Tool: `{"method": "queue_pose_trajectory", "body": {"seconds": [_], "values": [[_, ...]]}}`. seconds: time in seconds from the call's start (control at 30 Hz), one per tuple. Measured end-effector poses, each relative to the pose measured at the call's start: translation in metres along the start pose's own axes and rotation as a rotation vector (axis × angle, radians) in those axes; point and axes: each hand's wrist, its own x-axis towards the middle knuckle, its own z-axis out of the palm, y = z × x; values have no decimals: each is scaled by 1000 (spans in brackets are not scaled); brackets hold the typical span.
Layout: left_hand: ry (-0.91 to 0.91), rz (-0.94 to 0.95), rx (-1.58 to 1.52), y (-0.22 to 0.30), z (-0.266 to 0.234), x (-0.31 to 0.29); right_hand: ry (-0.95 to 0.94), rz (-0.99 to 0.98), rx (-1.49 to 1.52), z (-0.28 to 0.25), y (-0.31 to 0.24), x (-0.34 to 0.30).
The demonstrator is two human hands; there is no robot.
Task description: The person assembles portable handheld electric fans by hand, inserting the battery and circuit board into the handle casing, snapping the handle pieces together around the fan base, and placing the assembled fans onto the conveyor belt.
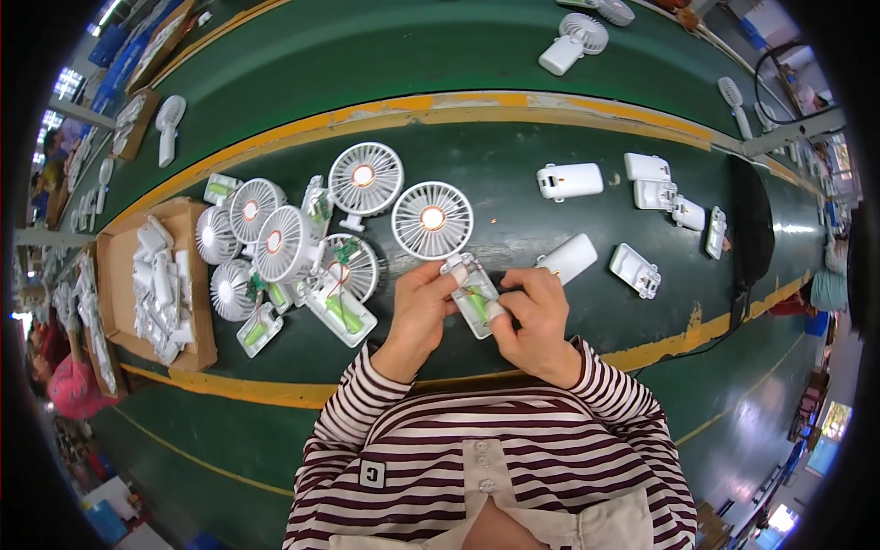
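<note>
A white handheld fan (433, 220) lies before me on the green table, its round grille at the far end. Its handle is uncovered and shows a green cylindrical battery and thin wires. My left hand (423, 307) is closed on the handle's left side near the neck. My right hand (534, 316) has its fingers curled in and pressed on the lower handle beside the battery; the fingertips are partly hidden. Just past my right hand sits a smooth white handle cover (568, 258).
At left, several open fans (284, 243) are piled together, near a cardboard box (206, 353) of white handle parts. Several white covers (634, 270) lie at right, by a black object (753, 220). Beyond the yellow edge, a green belt (440, 55) carries fans.
</note>
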Motion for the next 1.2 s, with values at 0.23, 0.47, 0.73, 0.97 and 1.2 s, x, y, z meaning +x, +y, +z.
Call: {"method": "queue_pose_trajectory", "body": {"seconds": [0.23, 0.47, 0.73, 0.97, 1.2], "values": [[3, -5, 24, -3, -1, -1, -67, 79, -11, -31, 25, 21], [-20, 5, 2, 0, -1, -3, -350, 239, 421, -28, 20, 14], [-48, 115, 31, 0, -1, -7, -351, 272, 615, -7, 27, -2], [-51, 195, 40, 0, 3, -9, -271, 249, 693, -7, 23, -4], [-49, 139, 72, 1, 3, -7, -384, -456, -34, -15, 27, 11]]}}
